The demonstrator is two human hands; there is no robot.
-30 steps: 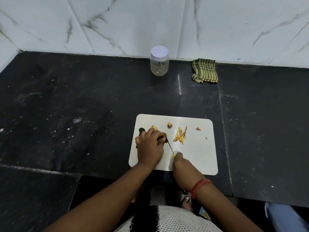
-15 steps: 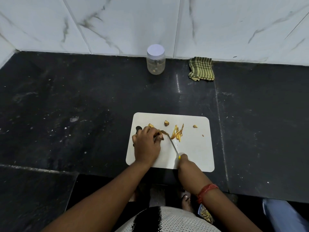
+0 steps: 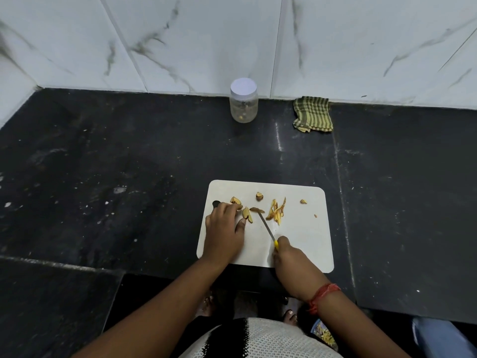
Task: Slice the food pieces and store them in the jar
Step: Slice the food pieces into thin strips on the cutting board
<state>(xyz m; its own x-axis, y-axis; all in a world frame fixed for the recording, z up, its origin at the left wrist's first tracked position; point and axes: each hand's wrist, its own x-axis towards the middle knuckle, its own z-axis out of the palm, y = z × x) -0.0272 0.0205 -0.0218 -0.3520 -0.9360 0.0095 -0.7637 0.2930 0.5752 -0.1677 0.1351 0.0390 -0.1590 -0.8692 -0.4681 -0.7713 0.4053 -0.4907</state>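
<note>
On a white cutting board [image 3: 296, 244] we see yellow-brown food pieces [image 3: 276, 215] scattered, some already cut into thin strips. Our right hand [image 3: 286, 254] grips a yellow-handled knife [image 3: 267, 228], its tip touching a piece [image 3: 257, 210]; our left hand [image 3: 224, 228] rests beside another, fingers relaxed. The lidded jar [image 3: 243, 100] stands well apart on the dark surface [image 3: 129, 164], near a striped cloth [image 3: 312, 114].
</note>
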